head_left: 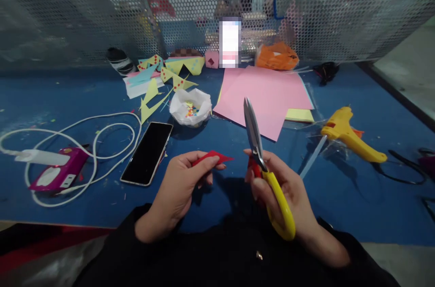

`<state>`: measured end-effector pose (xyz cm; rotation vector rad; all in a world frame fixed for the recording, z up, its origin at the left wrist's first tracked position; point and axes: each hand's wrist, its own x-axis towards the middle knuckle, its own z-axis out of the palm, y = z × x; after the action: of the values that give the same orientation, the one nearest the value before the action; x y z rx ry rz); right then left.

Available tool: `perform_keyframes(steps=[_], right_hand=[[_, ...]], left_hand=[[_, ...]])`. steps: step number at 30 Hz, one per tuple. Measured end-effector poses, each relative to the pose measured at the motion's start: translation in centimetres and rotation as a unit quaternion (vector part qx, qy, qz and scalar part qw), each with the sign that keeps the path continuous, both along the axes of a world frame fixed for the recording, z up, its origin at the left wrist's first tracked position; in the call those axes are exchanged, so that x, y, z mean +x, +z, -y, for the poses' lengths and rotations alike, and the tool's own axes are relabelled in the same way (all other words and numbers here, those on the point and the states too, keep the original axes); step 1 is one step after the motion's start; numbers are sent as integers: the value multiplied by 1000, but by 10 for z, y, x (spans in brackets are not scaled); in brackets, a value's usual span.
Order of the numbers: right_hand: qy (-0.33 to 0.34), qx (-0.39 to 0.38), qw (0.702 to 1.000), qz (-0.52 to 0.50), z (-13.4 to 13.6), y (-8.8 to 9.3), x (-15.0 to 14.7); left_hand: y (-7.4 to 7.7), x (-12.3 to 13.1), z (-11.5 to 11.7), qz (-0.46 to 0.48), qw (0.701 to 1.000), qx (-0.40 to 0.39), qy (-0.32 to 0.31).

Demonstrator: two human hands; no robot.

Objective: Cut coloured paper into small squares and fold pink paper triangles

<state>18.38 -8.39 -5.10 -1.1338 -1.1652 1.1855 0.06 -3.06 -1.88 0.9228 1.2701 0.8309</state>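
Observation:
My left hand [180, 187] pinches a small red paper piece [215, 157] with a pointed tip toward the right. My right hand [285, 192] grips yellow-handled scissors [254, 135]; their blades are together and point up and away from me. The two hands sit close together over the blue table [340, 192], just in front of my black sleeves. A stack of pink paper sheets [265, 92] lies beyond the scissors.
A black phone [147, 153] lies left of my hands, beside a white cable [91, 142] and a magenta device [57, 174]. A white cup of coloured bits [190, 107], yellow paper cutouts [170, 76], a yellow glue gun [350, 135] and an orange bag [277, 56] stand around. Perforated metal mesh [356, 11] walls the back.

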Motion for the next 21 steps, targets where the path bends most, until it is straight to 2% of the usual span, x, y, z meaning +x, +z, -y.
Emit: perform_keyframes(steps=[4,9,12,17,21], right_hand=[[82,-6,996,35,6,0,6],[95,47,981,161,5,10,8],[106,63,970,208,4,12,7],[116,54,962,242,4,9,7],[109,79,963,235,3,4,6]], left_hand=[[6,-4,-5,50,992,16,111],[11,-6,-7,88,976,33,194],[11,-4,-7,111,973,25,202],[10,2,-4,141,974,16,177],[7,6,-2,152,975,21,160]])
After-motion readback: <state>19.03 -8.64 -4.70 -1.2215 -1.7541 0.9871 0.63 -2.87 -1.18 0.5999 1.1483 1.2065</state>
